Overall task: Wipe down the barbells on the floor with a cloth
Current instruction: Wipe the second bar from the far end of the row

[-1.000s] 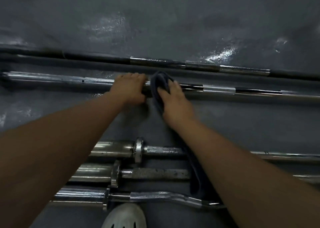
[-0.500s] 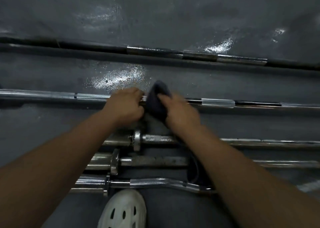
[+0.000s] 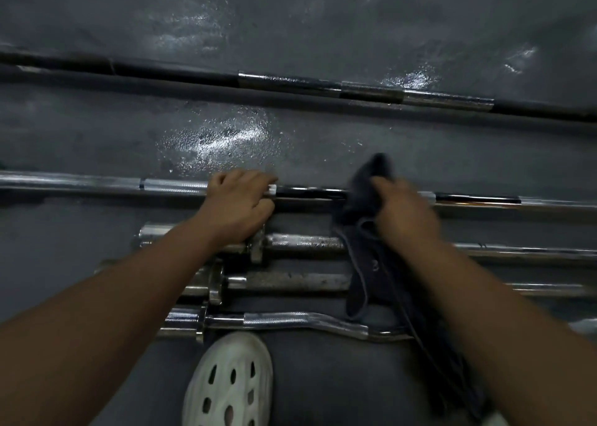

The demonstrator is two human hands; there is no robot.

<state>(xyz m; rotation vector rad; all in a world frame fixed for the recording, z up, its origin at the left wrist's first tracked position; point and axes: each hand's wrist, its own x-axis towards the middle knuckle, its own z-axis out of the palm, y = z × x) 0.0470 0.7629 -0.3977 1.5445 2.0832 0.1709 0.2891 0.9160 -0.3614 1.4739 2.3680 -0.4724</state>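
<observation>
Our left hand (image 3: 237, 204) curls around the chrome barbell (image 3: 174, 185); to its right, our blurred right hand (image 3: 403, 214) seemingly clutches the dark cloth (image 3: 363, 188) against the same bar.

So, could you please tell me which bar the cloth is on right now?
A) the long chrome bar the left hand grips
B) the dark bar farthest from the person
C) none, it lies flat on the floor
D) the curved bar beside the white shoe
A: the right hand holds the dark cloth against the long chrome bar, the same bar the left hand grips.
</observation>
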